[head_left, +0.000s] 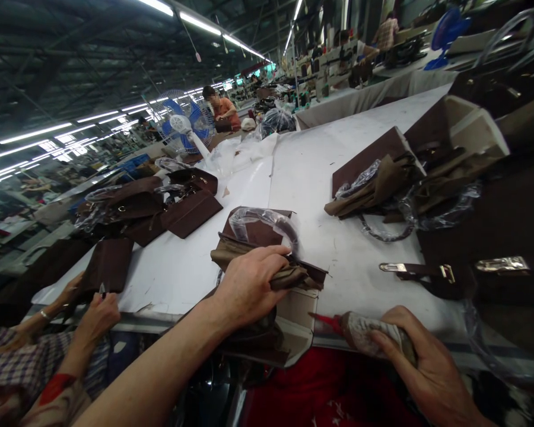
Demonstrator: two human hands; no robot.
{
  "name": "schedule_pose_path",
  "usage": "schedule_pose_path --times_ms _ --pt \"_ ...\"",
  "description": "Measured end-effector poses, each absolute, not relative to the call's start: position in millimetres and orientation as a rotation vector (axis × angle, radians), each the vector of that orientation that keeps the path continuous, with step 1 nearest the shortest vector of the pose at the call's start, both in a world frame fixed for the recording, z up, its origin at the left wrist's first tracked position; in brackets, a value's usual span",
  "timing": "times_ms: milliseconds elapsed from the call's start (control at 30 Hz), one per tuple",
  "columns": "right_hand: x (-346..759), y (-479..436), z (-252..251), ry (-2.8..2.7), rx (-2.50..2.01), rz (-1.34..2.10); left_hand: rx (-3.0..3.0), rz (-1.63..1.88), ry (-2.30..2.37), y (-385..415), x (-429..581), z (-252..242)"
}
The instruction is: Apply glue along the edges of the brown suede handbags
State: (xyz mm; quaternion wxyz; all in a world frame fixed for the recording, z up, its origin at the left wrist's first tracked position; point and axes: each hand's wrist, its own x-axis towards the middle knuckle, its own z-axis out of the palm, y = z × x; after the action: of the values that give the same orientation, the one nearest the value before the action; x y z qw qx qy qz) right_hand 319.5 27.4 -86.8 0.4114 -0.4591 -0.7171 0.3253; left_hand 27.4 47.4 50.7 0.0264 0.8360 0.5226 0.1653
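Observation:
In front of me a dark brown handbag (256,228) lies at the table's front edge, its handle (271,219) wrapped in clear plastic. My left hand (251,284) is closed on the bag's olive-brown lining (289,277), which is bunched up out of the opening. Below the hand, a pale stiff inner panel (296,314) of the bag shows. My right hand (420,362) grips a glue bottle (374,335) with a worn whitish label and a red nozzle. The dark nozzle tip points left, close to the panel's edge; whether they touch I cannot tell.
More brown bags (427,154) with linings pulled out stand on the white table (302,160) to the right. Another pile of bags (160,201) lies at the left. A co-worker's hands (100,314) hold a brown piece there. Blue fans (182,121) stand farther back.

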Motion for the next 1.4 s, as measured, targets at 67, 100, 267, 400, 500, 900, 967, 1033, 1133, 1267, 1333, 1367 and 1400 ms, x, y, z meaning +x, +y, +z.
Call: schedule_pose_path --times_ms 67,100,267,400,500,900,967,1033,1133,1267,1333,1367,1400 --pt "320 28 -87 -1.802 -1.135 0.729 2.603 0.53 1.599 47 27 50" --pt "320 29 -86 -1.81 -1.121 0.713 2.605 0.53 1.597 47 27 50" --pt "321 28 -84 -1.851 -1.097 0.877 2.597 0.523 1.604 47 28 52" --pt "324 26 -89 -1.815 -1.097 0.877 2.609 0.538 1.588 45 28 53" --pt "325 22 -90 -1.837 -1.101 0.933 2.61 0.538 1.595 41 28 53" --pt "314 9 -73 -1.868 -1.052 0.741 2.63 0.579 1.596 21 29 60" --pt "315 11 -76 -1.861 -1.047 0.678 2.634 0.583 1.599 19 29 60" --pt "318 13 -78 -1.85 -1.055 0.605 2.643 0.581 1.605 17 30 60" --pt "321 14 -79 -1.872 -1.107 0.691 2.661 0.56 1.634 12 30 59" --pt "321 11 -75 -1.906 -1.112 0.788 2.649 0.499 1.672 4 28 60" --pt "320 11 -75 -1.88 -1.119 0.704 2.634 0.485 1.661 0 27 61" --pt "321 11 -75 -1.863 -1.129 0.665 2.626 0.486 1.652 -2 27 63" --pt "322 11 -75 -1.849 -1.145 0.651 2.622 0.494 1.642 -4 27 64"
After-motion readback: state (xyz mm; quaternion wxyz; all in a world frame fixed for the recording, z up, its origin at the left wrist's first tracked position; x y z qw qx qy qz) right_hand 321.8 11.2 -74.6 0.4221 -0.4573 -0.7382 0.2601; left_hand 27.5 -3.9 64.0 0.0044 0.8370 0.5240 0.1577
